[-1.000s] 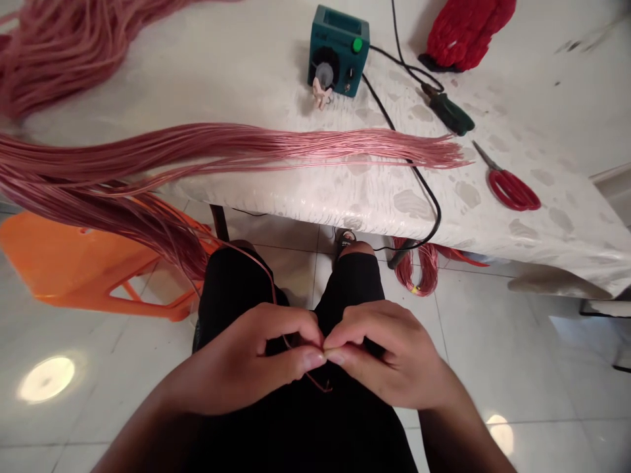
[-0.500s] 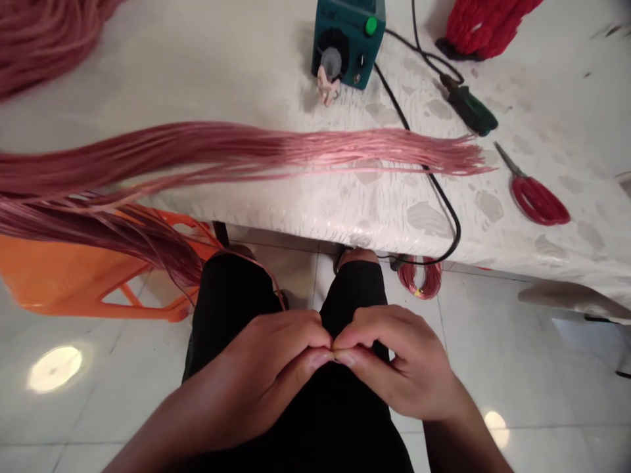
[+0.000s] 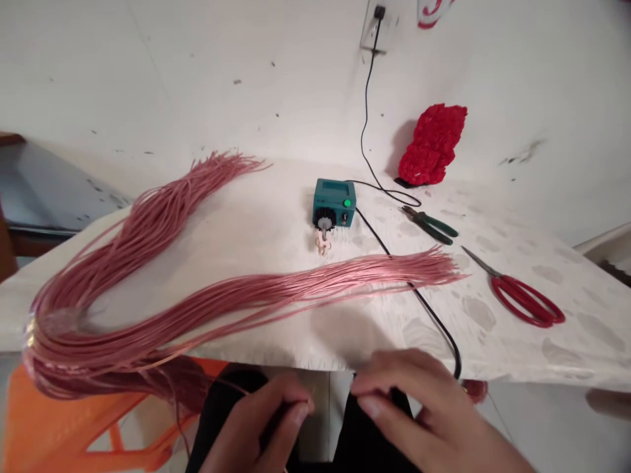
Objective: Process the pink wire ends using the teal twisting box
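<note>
Small workshop setup; home or shop, can't tell. Basis: cloth-covered table (image 3: 276,230) against a marked white wall (image 3: 197,66), small teal machine (image 3: 335,203) corded to a wall outlet (image 3: 371,31), pliers (image 3: 431,225), scissors (image 3: 525,299), big bundle of pink strands (image 3: 276,289). Orange plastic stool (image 3: 24,420), pale tiled floor (image 3: 542,417). Indoors.
</note>
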Demonstrator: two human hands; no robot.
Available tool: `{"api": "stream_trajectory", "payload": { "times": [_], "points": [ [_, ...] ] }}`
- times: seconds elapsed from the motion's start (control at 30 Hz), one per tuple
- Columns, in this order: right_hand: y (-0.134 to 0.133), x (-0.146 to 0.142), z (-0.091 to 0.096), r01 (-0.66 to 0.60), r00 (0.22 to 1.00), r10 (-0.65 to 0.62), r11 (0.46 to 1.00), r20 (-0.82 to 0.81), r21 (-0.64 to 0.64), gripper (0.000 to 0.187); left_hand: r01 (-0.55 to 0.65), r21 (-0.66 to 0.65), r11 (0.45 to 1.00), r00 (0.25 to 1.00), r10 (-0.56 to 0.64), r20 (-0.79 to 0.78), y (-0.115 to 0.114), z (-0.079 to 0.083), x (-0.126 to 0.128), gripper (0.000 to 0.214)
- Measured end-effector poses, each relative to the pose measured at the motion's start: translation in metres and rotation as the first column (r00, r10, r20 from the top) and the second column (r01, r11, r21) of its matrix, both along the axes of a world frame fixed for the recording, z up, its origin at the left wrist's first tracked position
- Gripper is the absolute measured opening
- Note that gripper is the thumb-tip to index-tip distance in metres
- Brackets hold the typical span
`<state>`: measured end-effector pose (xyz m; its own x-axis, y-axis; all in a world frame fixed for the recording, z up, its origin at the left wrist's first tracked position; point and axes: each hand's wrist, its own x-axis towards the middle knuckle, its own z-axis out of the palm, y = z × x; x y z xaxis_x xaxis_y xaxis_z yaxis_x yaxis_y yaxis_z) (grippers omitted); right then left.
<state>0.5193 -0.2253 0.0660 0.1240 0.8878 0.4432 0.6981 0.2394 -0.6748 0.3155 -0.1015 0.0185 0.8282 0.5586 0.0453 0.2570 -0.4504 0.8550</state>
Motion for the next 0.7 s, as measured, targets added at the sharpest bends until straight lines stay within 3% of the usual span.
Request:
{"api": "stream_trajectory", "payload": {
  "times": [0.07,0.13,0.2,0.3,0.43,0.6,0.7],
  "points": [
    [0.030,0.026,0.014,-0.049,0.995,0.045,0.998,0.086,0.045,0.013,-0.082,0.032,0.996,0.996,0.081,0.022,0.016,0.019,0.012,0.026],
    [0.067,0.054,0.024,0.016,0.973,-0.035,0.996,0.227,0.085,0.018,-0.141,0.047,0.989,0.989,0.138,0.054,0.032,0.037,0.029,0.026],
    [0.105,0.080,0.028,0.051,0.909,-0.046,0.999,0.414,-0.001,0.030,-0.181,0.050,0.982,0.982,0.178,0.057,0.045,0.052,0.049,0.024],
    [0.149,0.107,0.028,0.020,0.772,0.074,0.990,0.631,-0.140,0.048,-0.231,0.048,0.972,0.970,0.227,0.090,0.063,0.066,0.077,0.024],
    [0.174,0.119,0.015,-0.049,0.693,0.161,0.983,0.703,-0.177,0.037,-0.287,0.046,0.957,0.951,0.279,0.130,0.082,0.065,0.103,0.023],
    [0.178,0.124,-0.005,-0.064,0.697,0.087,0.996,0.712,-0.059,0.034,-0.332,-0.029,0.943,0.932,0.333,0.144,0.091,0.049,0.118,0.022],
    [0.180,0.126,-0.012,-0.050,0.703,0.060,0.998,0.708,-0.035,0.035,-0.335,-0.046,0.941,0.935,0.338,0.109,0.089,0.047,0.123,0.021]
  ]
}}
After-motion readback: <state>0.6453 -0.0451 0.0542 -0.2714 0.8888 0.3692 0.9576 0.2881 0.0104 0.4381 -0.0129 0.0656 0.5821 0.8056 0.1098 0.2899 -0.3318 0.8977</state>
